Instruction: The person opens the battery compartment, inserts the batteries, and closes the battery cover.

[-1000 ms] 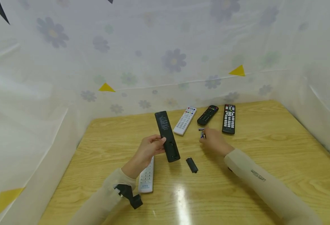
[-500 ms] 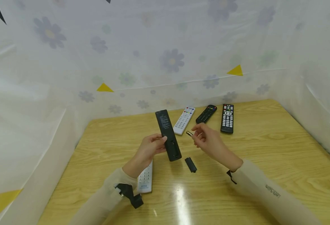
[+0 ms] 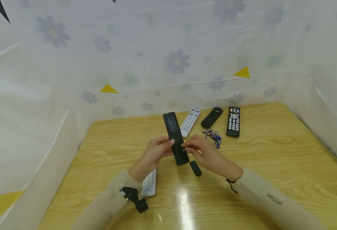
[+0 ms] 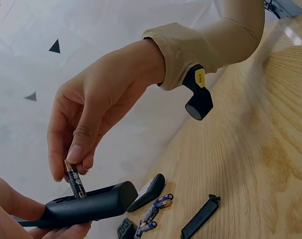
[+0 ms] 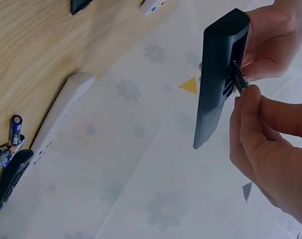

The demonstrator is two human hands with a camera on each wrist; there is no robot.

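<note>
My left hand (image 3: pixel 157 150) grips a black remote control (image 3: pixel 172 127) by its side, back facing up and its battery compartment uncovered. Thumb and fingertips of my right hand (image 3: pixel 207 155) pinch a small battery (image 4: pixel 74 180) by one end. In the left wrist view the battery stands tilted, its lower end inside the compartment of the remote. The right wrist view also shows the battery (image 5: pixel 239 77) at the compartment opening. Below the remote, the black battery cover (image 3: pixel 195 168) lies on the table.
Several loose batteries (image 3: pixel 213 136) lie in a pile right of the hands. Behind stand a white remote (image 3: pixel 190 123), a small black remote (image 3: pixel 212 117) and a black remote with white buttons (image 3: pixel 233 122). Another white remote (image 3: pixel 149 185) lies partly under the left forearm.
My right hand took a battery from the pile and brought it left to the remote's compartment. The left hand shifted the remote slightly right. The pile is now uncovered.
</note>
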